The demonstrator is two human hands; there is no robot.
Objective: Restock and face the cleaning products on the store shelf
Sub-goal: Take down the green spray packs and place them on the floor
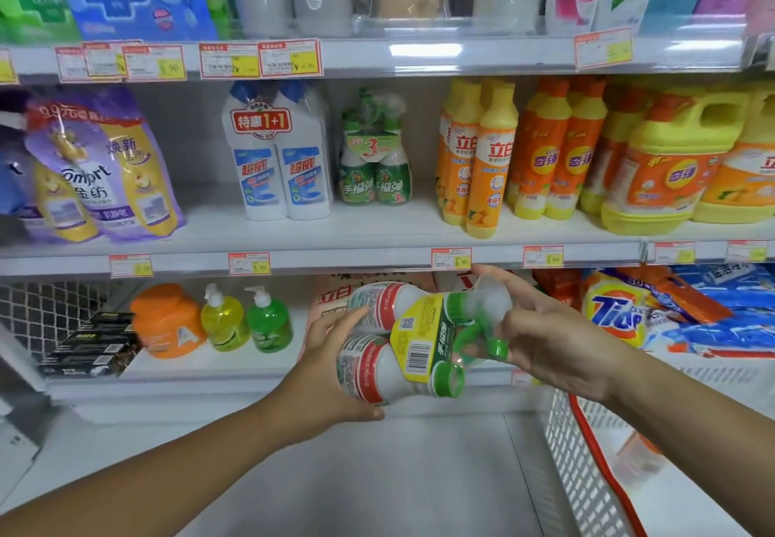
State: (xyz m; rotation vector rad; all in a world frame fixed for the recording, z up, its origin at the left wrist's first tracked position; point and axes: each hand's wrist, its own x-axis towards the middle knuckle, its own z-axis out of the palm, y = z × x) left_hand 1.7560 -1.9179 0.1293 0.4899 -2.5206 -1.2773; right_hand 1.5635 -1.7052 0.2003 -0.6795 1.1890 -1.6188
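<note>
I hold a banded twin pack of green-capped spray cleaner bottles (pixel 402 339) sideways in front of the bottom shelf, back labels and barcode facing me. My left hand (pixel 331 373) grips the bottle bodies from the left. My right hand (pixel 541 335) is closed around the spray heads on the right. A matching twin pack (pixel 373 159) stands upright on the middle shelf (pixel 377 234), between the white toilet cleaner pair (pixel 279 154) and the orange dish soap bottles (pixel 478 159).
Fabric softener pouches (pixel 100 167) lean at the middle shelf's left; yellow jugs (pixel 671 163) stand at its right. Below are an orange tub (pixel 167 320), two pump bottles (pixel 247 320) and Tide bags (pixel 620 314). A white basket (pixel 587 473) sits low right.
</note>
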